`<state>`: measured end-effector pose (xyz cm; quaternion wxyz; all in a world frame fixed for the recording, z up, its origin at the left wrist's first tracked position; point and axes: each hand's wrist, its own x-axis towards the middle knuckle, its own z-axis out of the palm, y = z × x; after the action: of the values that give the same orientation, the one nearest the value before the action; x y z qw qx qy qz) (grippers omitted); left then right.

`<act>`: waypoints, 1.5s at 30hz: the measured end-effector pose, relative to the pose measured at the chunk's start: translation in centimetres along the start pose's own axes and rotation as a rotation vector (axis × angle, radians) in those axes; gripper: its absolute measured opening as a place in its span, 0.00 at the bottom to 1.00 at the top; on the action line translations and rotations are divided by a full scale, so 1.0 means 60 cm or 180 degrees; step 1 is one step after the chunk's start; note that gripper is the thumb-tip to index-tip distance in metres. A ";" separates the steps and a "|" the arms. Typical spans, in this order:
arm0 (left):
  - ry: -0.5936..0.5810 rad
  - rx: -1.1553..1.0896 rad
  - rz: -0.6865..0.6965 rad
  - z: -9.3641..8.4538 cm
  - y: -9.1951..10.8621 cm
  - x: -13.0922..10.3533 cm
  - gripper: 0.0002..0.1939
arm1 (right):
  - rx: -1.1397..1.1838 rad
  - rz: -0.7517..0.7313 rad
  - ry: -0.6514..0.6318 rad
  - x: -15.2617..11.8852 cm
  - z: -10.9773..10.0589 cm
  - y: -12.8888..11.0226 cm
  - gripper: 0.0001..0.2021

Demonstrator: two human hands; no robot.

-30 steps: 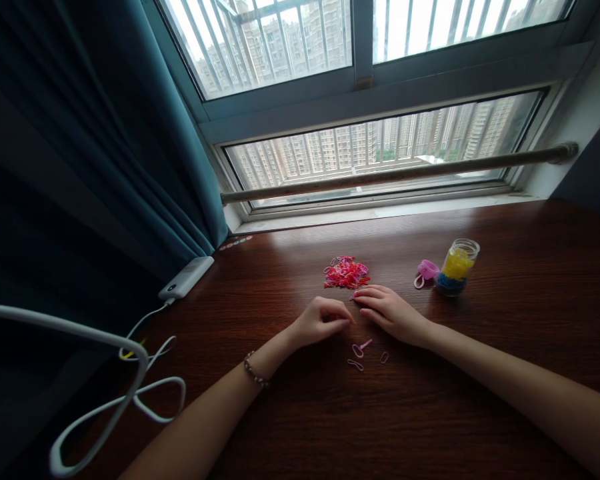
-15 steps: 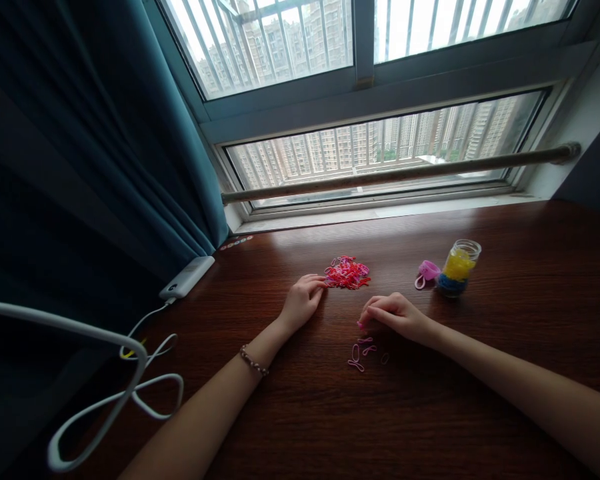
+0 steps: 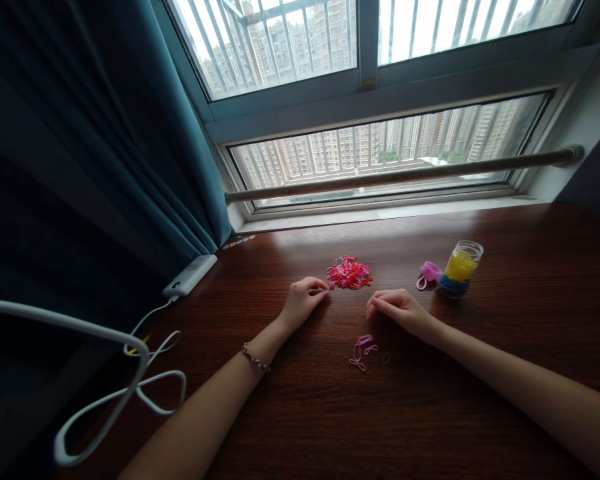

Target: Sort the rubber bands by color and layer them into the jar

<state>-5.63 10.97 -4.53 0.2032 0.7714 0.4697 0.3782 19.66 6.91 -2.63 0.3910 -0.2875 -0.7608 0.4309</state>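
A pile of small red and pink rubber bands (image 3: pixel 349 273) lies on the dark wooden table. At its left edge is my left hand (image 3: pixel 303 303), thumb and fingers drawn together; whether a band is between the fingertips is too small to tell. My right hand (image 3: pixel 400 310) hovers right of and nearer than the pile, fingers curled closed, no band showing in them. Below it lie several loose pink rubber bands (image 3: pixel 357 351), spread apart from the pile. A braided bracelet (image 3: pixel 255 359) circles my left wrist.
An uncapped glass jar (image 3: pixel 460 270) with yellow and blue bands stands at right, beside a pink lid with a loop (image 3: pixel 430 271). A white power bank (image 3: pixel 190 275) with a white cable (image 3: pixel 143 360) sits at left by the blue curtain (image 3: pixel 180 167). The window is behind.
The pink band at my right fingertips is gone from them, and a brighter pink one shows among the loose bands. My right hand has lifted slightly away; my left fingers have drawn together.
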 end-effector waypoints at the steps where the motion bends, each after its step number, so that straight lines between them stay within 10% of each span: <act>1: 0.0007 0.0033 -0.0069 0.000 -0.001 0.000 0.06 | -0.0040 0.0009 0.0045 0.000 0.001 0.000 0.20; 17: -0.0191 0.0981 0.0716 0.009 0.009 0.004 0.10 | -0.2440 0.0079 0.0559 0.050 -0.033 0.095 0.17; 37: 0.0251 0.0642 0.0138 0.001 0.011 -0.001 0.05 | -0.0258 0.0666 0.1444 0.042 -0.044 0.068 0.13; 41: 0.0289 0.0433 0.0106 0.002 0.008 0.000 0.08 | 0.0332 0.0716 0.0899 0.041 -0.035 0.036 0.13; 45: 0.0287 0.0327 0.0027 0.002 0.002 0.002 0.07 | 0.0607 0.0788 -0.0797 0.036 -0.015 0.001 0.13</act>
<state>-5.41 11.00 -4.48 0.1405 0.7649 0.4939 0.3888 19.32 8.99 -1.64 0.2629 -0.2846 -0.7180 0.5782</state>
